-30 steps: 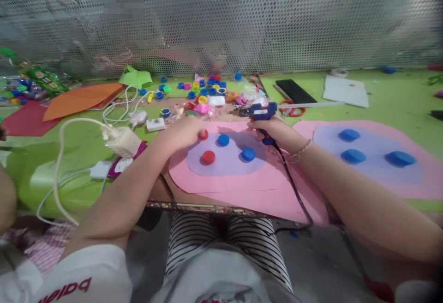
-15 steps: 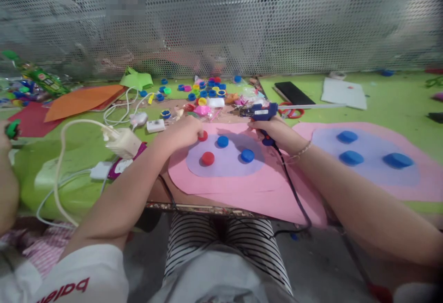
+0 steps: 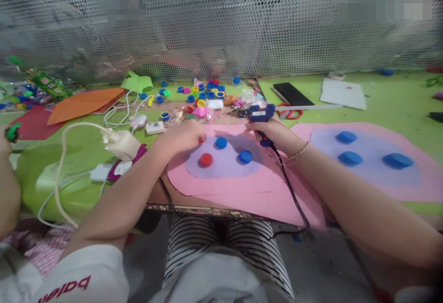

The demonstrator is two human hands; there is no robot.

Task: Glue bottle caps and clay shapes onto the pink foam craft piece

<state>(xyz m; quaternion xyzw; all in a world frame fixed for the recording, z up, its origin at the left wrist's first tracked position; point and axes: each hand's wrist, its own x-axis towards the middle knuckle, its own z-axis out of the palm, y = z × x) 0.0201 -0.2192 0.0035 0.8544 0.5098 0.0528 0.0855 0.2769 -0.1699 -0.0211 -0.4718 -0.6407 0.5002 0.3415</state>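
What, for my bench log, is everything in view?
glue gun: one, blue, centre
pink paper: several, pink, front
lilac sheets: two, lilac, on pink
red caps: two, red, centre
blue caps: five, blue, on lilac
loose caps: many, mixed, rear
craft paper: several, mixed, left
bottle: one, green, left
plugs: several, white, left
scissors: one, red, rear
black slab: one, black, right
card: one, white, right
screen: one, grey, back
co-worker's arm: one, bare, left
left hand: one, bare, on red cap
right hand: one, bare, around glue gun
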